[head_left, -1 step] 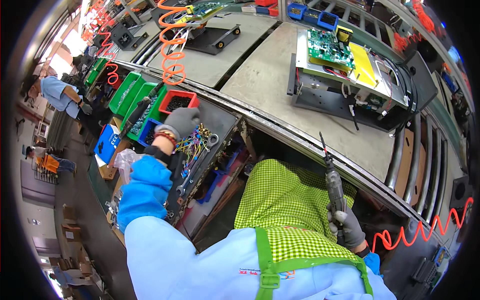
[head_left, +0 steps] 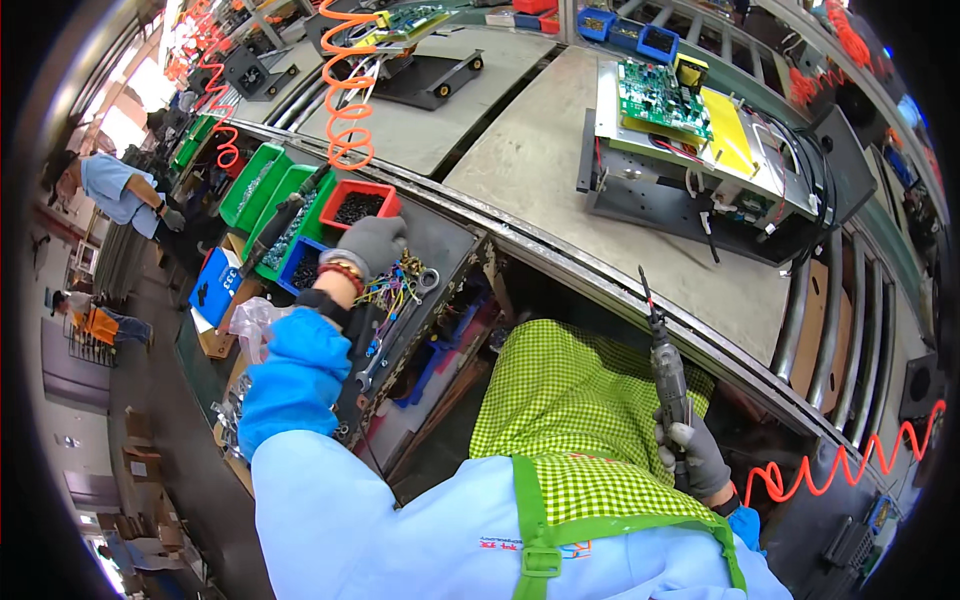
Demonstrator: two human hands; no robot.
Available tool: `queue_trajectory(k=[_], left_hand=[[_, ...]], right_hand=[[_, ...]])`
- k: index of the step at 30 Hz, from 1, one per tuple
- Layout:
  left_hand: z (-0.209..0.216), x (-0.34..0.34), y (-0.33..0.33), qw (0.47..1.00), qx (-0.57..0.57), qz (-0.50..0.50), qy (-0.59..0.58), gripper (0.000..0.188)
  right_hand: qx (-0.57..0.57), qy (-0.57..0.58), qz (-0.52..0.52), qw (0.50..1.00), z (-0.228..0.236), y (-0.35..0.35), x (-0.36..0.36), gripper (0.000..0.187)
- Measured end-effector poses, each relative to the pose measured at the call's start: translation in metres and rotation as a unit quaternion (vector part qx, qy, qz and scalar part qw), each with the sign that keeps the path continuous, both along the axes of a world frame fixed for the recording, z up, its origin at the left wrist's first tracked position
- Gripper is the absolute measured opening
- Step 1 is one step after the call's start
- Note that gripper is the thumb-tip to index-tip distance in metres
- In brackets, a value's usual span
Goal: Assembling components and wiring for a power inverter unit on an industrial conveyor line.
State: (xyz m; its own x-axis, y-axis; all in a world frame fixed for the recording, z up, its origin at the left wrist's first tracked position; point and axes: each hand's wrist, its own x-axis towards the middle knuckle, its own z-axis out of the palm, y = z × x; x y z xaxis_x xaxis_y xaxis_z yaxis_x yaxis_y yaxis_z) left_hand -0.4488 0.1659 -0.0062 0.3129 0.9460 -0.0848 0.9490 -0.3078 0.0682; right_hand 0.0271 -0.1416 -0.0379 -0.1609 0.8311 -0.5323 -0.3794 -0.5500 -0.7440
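Head view looks down on a long grey metal worktop (head_left: 520, 170) that curves across a factory hall, its front edge running just above the person's green-checked apron (head_left: 570, 400). Taking the red parts bin (head_left: 358, 207) at the worktop's left end as the landmark: the left hand (head_left: 372, 243), in a grey glove, rests just below and right of that bin with fingers curled over its corner; whether it grips anything I cannot tell. Directly under this hand lies a dark tray (head_left: 440, 250) holding a bundle of coloured wire pieces (head_left: 392, 288) and wrenches. Green bins (head_left: 262, 185) and a blue bin (head_left: 300, 268) sit immediately left of the red one, and an orange coiled air hose (head_left: 345, 95) hangs above it. Far to the right of the bin, below the worktop edge, the right hand (head_left: 695, 458), also gloved, is closed around a slim powered screwdriver (head_left: 667, 375) held upright, bit pointing up. Up and right of the bin, well apart, a metal chassis carrying a green circuit board (head_left: 660, 98) stands on the worktop. Far left of the bin, another worker in a blue shirt (head_left: 115, 185) stands by the aisle floor.
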Motion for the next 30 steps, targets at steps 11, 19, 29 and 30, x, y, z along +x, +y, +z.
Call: queue_trajectory(k=[11, 19, 29, 30], left_hand=[[-0.026, 0.021, 0.018, 0.992, -0.05, 0.04, 0.112, 0.021], [-0.025, 0.027, 0.005, 0.995, 0.004, 0.094, 0.042, 0.024], [0.0, 0.026, -0.002, 0.989, 0.13, 0.07, 0.005, 0.018], [0.012, 0.043, -0.004, 0.986, 0.151, 0.068, 0.015, 0.015]], right_hand=[[-0.018, -0.041, 0.012, 0.999, 0.004, -0.006, 0.006, 0.048], [0.014, -0.015, 0.024, 0.999, 0.004, -0.013, 0.019, 0.038], [0.0, -0.007, -0.006, 1.0, 0.0, -0.029, 0.035, 0.048], [-0.003, -0.003, 0.0, 1.0, 0.002, -0.03, 0.036, 0.049]])
